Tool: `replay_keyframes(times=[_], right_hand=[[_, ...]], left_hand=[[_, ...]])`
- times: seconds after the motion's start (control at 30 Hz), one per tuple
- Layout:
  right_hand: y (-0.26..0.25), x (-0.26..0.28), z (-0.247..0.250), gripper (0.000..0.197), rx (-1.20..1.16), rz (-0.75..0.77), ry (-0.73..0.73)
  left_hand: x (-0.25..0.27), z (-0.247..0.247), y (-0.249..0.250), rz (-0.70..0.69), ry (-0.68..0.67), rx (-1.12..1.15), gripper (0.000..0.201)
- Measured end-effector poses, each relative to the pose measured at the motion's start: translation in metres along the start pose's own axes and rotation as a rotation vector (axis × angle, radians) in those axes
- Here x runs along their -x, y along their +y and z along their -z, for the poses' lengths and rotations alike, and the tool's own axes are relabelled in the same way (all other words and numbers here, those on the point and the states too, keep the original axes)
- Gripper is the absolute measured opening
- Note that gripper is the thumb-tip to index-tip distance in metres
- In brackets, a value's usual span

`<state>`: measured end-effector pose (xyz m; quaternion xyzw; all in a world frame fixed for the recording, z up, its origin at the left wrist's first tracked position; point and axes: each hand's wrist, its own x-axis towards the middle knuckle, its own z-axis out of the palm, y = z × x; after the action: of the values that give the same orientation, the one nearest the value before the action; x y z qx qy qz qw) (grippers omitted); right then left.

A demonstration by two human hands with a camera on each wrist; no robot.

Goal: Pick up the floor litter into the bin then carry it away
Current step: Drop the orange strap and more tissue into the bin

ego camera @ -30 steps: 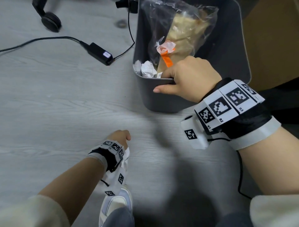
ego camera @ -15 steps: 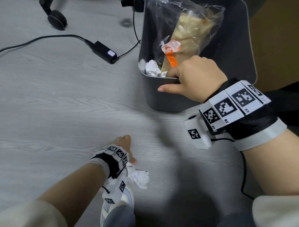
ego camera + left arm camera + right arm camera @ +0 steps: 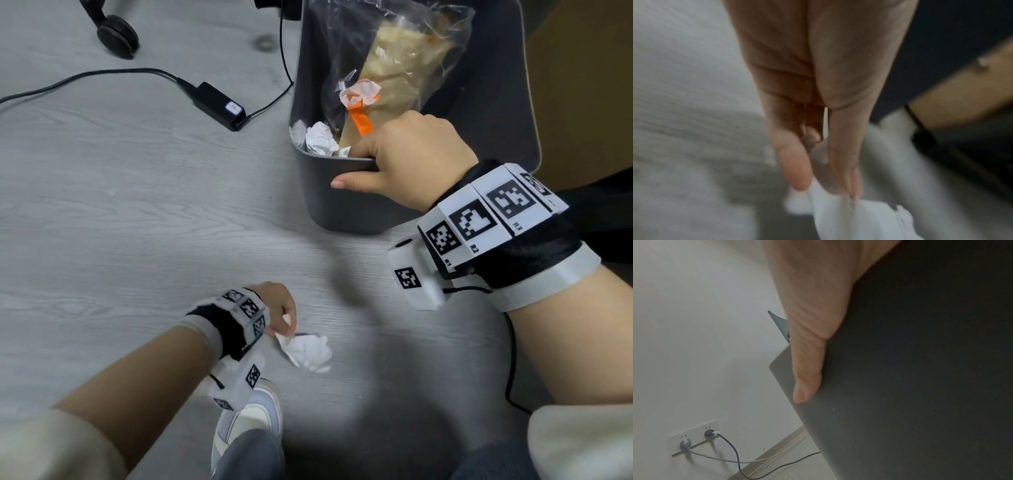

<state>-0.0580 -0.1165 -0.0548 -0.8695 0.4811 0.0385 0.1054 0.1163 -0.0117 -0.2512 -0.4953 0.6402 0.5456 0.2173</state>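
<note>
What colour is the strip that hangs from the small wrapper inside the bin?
Orange. The strip shows best in the head view, inside the dark grey bin.

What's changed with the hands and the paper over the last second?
The left hand has drawn the crumpled paper out from under itself to the right and now pinches its edge, paper plainly in view. The right hand still grips the bin rim; the bin's contents look unchanged.
</note>
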Motion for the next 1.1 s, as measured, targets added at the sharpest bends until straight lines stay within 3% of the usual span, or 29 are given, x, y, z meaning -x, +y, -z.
replay_keyframes(times=[0.07, 0.13, 0.23, 0.3, 0.37, 0.43, 0.5, 0.57, 0.67, 0.73, 0.8, 0.83, 0.93, 1.0, 1.03, 1.1], right_hand=[[0.000, 0.000, 0.002, 0.043, -0.011, 0.007, -0.011], [0.000, 0.000, 0.002, 0.043, -0.011, 0.002, -0.040], [0.000, 0.001, 0.004, 0.042, -0.011, -0.010, -0.072], [-0.002, 0.002, 0.007, 0.036, -0.017, -0.006, -0.089], [-0.001, 0.004, 0.006, 0.041, -0.021, -0.003, -0.095], [0.000, 0.008, 0.006, 0.053, -0.065, -0.004, -0.099], [0.003, 0.015, 0.010, 0.050, -0.160, -0.022, -0.094], [0.009, 0.025, 0.015, 0.045, -0.228, -0.055, -0.065], [0.026, 0.042, 0.021, 0.050, -0.260, -0.102, 0.081], [0.043, 0.049, 0.022, 0.041, -0.288, -0.174, 0.259], [0.064, 0.052, 0.021, 0.019, -0.301, -0.303, 0.476], [0.074, 0.053, 0.020, 0.014, -0.299, -0.388, 0.540], [0.096, 0.051, 0.012, 0.051, -0.468, -0.695, 0.456], [0.098, 0.050, 0.008, 0.060, -0.602, -0.867, 0.272], [0.096, 0.050, 0.007, 0.054, -0.709, -0.923, 0.191], [0.089, 0.048, 0.006, 0.024, -0.980, -0.994, 0.144]], left_hand=[[0.020, 0.024, 0.005, -0.073, 0.064, 0.225, 0.004], [0.047, 0.052, 0.014, -0.145, 0.055, 0.400, 0.016], [0.101, 0.096, 0.033, -0.255, -0.028, 0.514, 0.016], [0.138, 0.124, 0.052, -0.386, -0.009, 0.555, 0.034], [0.164, 0.147, 0.075, -0.531, 0.147, 0.688, 0.029], [0.173, 0.167, 0.099, -0.608, 0.399, 0.850, 0.011], [0.166, 0.181, 0.118, -0.553, 0.650, 0.912, 0.019], [0.150, 0.187, 0.131, -0.442, 0.788, 0.893, 0.022], [0.129, 0.186, 0.142, -0.358, 0.807, 0.765, 0.015], [0.123, 0.179, 0.149, -0.337, 0.755, 0.684, 0.010], [0.119, 0.174, 0.152, -0.307, 0.771, 0.570, 0.029], [0.120, 0.173, 0.152, -0.283, 0.863, 0.489, 0.037], [0.124, 0.173, 0.139, -0.135, 1.173, 0.292, 0.055], [0.120, 0.174, 0.129, 0.021, 1.139, 0.311, 0.067], [0.118, 0.171, 0.127, 0.083, 1.032, 0.341, 0.067], [0.116, 0.165, 0.128, 0.145, 0.802, 0.436, 0.046]])
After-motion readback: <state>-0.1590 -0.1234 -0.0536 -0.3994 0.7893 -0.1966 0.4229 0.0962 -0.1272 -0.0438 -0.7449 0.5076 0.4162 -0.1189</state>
